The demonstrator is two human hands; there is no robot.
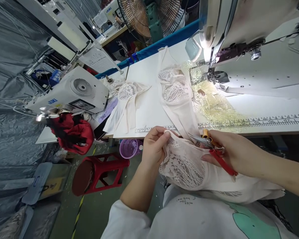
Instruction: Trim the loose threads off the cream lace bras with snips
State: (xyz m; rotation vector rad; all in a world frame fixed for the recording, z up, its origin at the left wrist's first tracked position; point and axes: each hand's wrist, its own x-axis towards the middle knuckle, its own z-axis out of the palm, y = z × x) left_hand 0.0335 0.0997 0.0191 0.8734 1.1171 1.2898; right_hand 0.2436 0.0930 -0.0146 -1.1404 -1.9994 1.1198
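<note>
My left hand pinches the upper edge of a white lace bra between thumb and fingers. The bra hangs over my lap, just in front of the table edge. My right hand grips small scissors with red and orange handles. Their blades point left and lie close against the bra's top edge; whether they touch fabric or thread I cannot tell. Part of the bra's band also runs beneath my right fingers. Beyond my hands, a second lace bra lies stretched on the white table.
A lit sewing machine head stands at the right, with yellowish plastic film by its needle. Another lace piece lies left, near a second machine. A printed ruler follows the table edge. Below are a red stool and purple basket.
</note>
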